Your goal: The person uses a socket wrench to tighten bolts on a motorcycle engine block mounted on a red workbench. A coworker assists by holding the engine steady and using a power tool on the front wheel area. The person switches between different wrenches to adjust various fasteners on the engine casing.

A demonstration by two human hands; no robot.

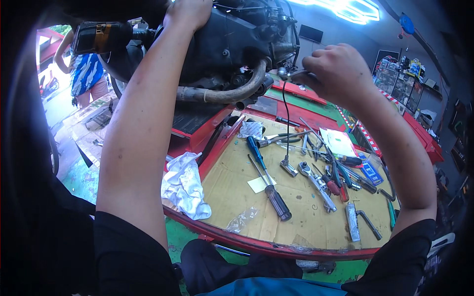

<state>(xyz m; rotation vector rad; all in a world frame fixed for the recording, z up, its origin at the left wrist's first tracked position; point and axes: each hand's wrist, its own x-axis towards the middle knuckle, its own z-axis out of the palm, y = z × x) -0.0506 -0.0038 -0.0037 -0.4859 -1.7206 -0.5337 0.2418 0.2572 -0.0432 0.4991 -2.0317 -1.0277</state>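
Note:
My left arm reaches up to the top edge, where my left hand (190, 14) rests at the dark engine (222, 39). Its fingers are cut off or hidden. On the right, my right hand (339, 69) is raised with fingers curled round the dark handle of a metal hand tool (302, 77). The tool's shiny rounded end lies beside the engine's right side, near the curved exhaust pipe (224, 93); whether it touches a part I cannot tell. A black cable (287, 118) hangs below that end, down to a silver connector-like piece (289, 166) on the cardboard-covered bench.
Cardboard (227, 197) covers the red-edged bench below. Screwdrivers (277, 201), a ratchet (318, 187), pliers (284, 138) and other tools lie on it. A white rag (185, 187) hangs at its left edge. Another person (88, 74) stands at the far left.

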